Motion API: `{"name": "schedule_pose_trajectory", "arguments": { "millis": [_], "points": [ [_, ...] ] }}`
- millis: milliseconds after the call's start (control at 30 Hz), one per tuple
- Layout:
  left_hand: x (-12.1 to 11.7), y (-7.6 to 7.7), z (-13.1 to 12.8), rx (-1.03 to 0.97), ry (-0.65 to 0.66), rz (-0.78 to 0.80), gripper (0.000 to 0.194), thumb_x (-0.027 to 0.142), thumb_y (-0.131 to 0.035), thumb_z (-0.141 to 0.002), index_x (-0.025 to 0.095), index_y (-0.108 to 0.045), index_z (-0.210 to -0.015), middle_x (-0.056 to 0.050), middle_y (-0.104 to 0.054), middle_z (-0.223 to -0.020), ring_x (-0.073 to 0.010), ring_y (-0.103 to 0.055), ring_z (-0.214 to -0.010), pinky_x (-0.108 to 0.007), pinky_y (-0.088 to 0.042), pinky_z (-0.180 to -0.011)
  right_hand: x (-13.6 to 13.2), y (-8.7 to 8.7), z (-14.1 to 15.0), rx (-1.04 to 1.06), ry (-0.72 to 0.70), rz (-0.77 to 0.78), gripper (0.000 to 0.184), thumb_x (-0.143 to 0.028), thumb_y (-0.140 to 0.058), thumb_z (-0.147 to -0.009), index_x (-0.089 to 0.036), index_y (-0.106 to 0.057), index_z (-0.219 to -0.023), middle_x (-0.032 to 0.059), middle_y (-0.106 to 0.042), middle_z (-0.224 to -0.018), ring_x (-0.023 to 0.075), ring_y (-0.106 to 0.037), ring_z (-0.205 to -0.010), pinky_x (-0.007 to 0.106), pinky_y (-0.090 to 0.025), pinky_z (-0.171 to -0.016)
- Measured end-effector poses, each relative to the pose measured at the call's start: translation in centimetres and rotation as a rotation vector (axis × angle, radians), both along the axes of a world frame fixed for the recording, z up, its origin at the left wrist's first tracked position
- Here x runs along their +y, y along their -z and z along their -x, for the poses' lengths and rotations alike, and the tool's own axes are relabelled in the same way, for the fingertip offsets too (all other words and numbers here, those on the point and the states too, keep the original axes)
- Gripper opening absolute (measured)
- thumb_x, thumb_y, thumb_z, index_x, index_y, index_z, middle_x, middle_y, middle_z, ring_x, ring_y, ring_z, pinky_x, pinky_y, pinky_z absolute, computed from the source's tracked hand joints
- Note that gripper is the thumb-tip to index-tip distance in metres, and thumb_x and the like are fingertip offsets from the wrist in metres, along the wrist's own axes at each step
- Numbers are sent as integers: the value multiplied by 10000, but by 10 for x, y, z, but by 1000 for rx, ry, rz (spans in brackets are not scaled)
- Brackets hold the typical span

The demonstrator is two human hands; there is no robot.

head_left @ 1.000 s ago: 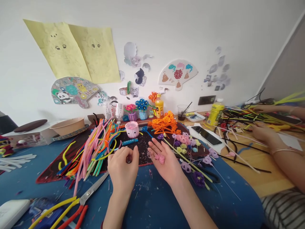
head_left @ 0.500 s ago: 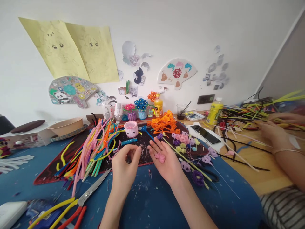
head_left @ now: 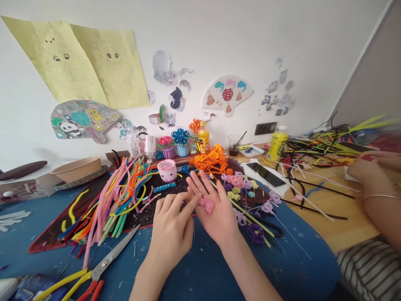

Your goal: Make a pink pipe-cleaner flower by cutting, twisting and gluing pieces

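My right hand [head_left: 214, 209] is palm up with its fingers stretched out, and a small crinkled pink fuzzy piece [head_left: 206, 205] lies on the palm. Over from the left comes my left hand [head_left: 173, 223], back upward, its index fingertip at the edge of the pink piece. Its thumb hangs lower, apart from the index finger. Beyond the hands stand a pink striped pot [head_left: 167, 171] and a blue tube [head_left: 164, 187]. Purple, pink and yellow pipe-cleaner flowers [head_left: 239, 184] lie just right of my right hand.
Left of my hands are a bundle of coloured pipe cleaners [head_left: 115, 192] and large scissors [head_left: 115, 253]. Orange pipe-cleaner pieces [head_left: 211, 160] are heaped at the back. A phone [head_left: 265, 174] lies to the right. Another person's hands [head_left: 368, 167] work at the wooden table [head_left: 322, 225].
My left hand has moved right and turned back upward, its index finger now at the right palm. The view has shifted slightly. The other person's hands have moved.
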State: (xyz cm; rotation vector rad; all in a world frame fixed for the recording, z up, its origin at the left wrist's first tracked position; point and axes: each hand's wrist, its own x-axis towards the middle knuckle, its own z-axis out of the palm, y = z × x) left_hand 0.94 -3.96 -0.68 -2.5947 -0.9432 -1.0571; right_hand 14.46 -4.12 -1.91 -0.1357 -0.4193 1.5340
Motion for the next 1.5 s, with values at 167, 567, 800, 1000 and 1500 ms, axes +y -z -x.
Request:
{"name": "schedule_pose_trajectory", "arguments": {
  "millis": [167,567,800,1000,1500],
  "points": [
    [0,3,-2,150,79,21,472,70,-408,-853,264,-594,-1240,-78,-600,-1022,-222,-476,-874,-371,-357,-728,1,1,-1,37,-25,-31,425,-433,-331,-995,-241,-663,-1179,26,-624,-1308,159,-523,-1264,317,-337,-1119],
    [-6,5,-1,102,156,86,544,45,-406,-855,262,-490,-1347,-70,-563,-1003,-197,-426,-817,-346,-324,-684,4,7,-3,128,34,55,414,-333,-326,-1007,-172,-697,-1095,50,-680,-1222,159,-584,-1198,320,-398,-1088],
    [-6,7,-9,188,214,192,484,58,-390,-844,267,-613,-1220,-70,-564,-925,-207,-419,-790,-351,-319,-660,6,6,-4,161,26,143,437,-345,-320,-1013,-153,-712,-1041,67,-719,-1138,161,-636,-1126,303,-469,-1020],
    [-6,6,-9,29,225,218,501,46,-388,-869,286,-563,-1273,-50,-558,-965,-185,-445,-816,-343,-333,-681,7,8,-3,189,37,159,410,-345,-350,-1005,-146,-705,-1052,71,-717,-1141,171,-631,-1135,304,-489,-1000],
    [-7,4,-11,106,136,81,381,83,-404,-865,257,-689,-1048,-75,-568,-905,-206,-439,-781,-344,-324,-653,9,7,-3,133,25,217,397,-346,-384,-994,-125,-713,-1020,91,-734,-1089,172,-679,-1045,295,-536,-926]
  ]
}}
